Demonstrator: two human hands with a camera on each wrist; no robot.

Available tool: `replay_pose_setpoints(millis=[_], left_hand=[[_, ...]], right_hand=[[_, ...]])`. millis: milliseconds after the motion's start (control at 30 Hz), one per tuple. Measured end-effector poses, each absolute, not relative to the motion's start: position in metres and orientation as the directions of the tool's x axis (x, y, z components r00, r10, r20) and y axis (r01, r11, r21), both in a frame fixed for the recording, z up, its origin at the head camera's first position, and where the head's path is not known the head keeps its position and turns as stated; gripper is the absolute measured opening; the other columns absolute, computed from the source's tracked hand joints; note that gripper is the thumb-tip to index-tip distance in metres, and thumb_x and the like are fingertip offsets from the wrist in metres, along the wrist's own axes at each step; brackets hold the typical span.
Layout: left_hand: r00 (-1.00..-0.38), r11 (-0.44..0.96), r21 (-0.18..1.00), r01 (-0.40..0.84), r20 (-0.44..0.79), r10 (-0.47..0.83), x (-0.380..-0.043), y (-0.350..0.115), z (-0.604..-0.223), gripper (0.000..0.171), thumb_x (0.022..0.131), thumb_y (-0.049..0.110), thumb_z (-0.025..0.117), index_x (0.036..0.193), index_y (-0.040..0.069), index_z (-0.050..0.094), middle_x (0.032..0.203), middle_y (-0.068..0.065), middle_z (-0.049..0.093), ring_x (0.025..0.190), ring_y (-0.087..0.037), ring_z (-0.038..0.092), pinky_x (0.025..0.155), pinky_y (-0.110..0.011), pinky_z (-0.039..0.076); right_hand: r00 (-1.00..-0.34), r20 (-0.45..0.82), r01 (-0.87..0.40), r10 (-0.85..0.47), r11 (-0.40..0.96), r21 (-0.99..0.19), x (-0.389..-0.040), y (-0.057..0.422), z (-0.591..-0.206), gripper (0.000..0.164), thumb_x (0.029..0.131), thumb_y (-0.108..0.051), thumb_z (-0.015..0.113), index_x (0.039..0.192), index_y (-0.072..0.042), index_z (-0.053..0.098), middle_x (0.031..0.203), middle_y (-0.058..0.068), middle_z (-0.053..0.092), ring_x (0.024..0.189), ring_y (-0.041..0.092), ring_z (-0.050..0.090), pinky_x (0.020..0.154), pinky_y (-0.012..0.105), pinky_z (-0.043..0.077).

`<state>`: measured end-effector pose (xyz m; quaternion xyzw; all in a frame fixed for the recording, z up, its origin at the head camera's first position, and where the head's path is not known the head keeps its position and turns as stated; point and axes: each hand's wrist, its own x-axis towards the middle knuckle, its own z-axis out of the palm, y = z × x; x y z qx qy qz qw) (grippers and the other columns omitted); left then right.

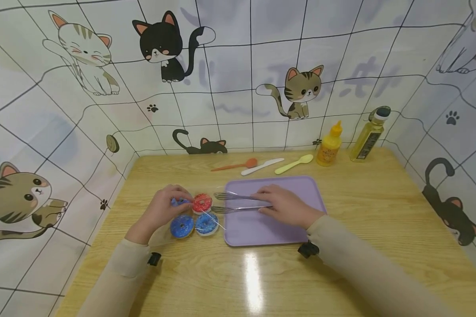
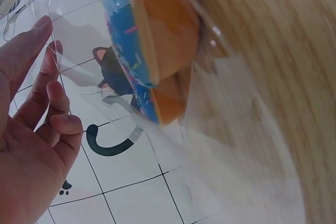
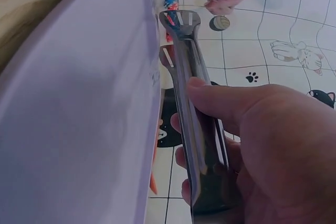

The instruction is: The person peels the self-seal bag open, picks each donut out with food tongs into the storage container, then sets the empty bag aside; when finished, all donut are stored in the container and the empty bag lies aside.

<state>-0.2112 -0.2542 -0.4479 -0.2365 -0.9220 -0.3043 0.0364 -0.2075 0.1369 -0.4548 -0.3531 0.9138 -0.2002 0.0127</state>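
My left hand [image 1: 164, 211] pinches the edge of a clear plastic bag [image 2: 236, 145] between thumb and fingertips. Several toy donuts lie inside: a red-topped one [image 1: 202, 203], a blue one [image 1: 182, 226] at the near left, another blue one [image 1: 206, 224] beside it, and a blue one partly hidden behind the left fingers. Metal tongs [image 3: 189, 72] are gripped by my right hand [image 1: 283, 205], thumb along one arm and fingers under the other. Their spread tips point left, close to the donuts. Beneath the tongs lies a purple tray [image 1: 269, 231].
Behind the tray lie an orange spoon [image 1: 251, 163], a white knife [image 1: 262, 167] and a yellow spoon [image 1: 293, 164]. A yellow squeeze bottle [image 1: 329, 147] and an oil bottle [image 1: 368, 138] stand at the back right. Walls printed with cats enclose the wooden table [image 1: 206, 273].
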Motion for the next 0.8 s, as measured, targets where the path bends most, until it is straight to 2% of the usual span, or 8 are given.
replay_pose_setpoints(millis=[233,600,800], left_hand=[[-0.880,0.697,0.545,0.467,0.211,0.424,-0.211,-0.252,-0.446,0.009,0.090,0.014,0.081,0.099,0.014,0.083,0.104,-0.002,0.074,0.095,-0.031,0.062,0.075,-0.052,0.049],[-0.882,0.709,0.532,0.464,0.203,0.425,-0.212,-0.254,-0.449,0.011,0.091,0.013,0.081,0.101,0.017,0.083,0.108,-0.001,0.074,0.095,-0.021,0.059,0.075,-0.048,0.049],[-0.887,0.709,0.541,0.451,0.186,0.423,-0.210,-0.253,-0.448,0.010,0.091,0.014,0.080,0.100,0.018,0.083,0.108,-0.002,0.074,0.093,-0.023,0.059,0.076,-0.051,0.050]], right_hand=[[-0.735,0.105,-0.659,-0.670,0.670,-0.343,-0.217,0.120,-0.454,0.052,0.096,-0.028,0.076,0.144,-0.017,0.062,0.133,0.006,0.066,0.123,0.024,0.061,0.105,0.044,0.051],[-0.731,0.071,-0.650,-0.679,0.660,-0.377,-0.225,0.106,-0.454,0.056,0.095,-0.030,0.077,0.146,-0.013,0.060,0.139,0.013,0.062,0.129,0.029,0.059,0.109,0.047,0.048],[-0.718,0.065,-0.661,-0.693,0.651,-0.373,-0.227,0.103,-0.459,0.052,0.097,-0.029,0.074,0.146,-0.015,0.061,0.136,0.010,0.064,0.125,0.026,0.060,0.106,0.045,0.051]])
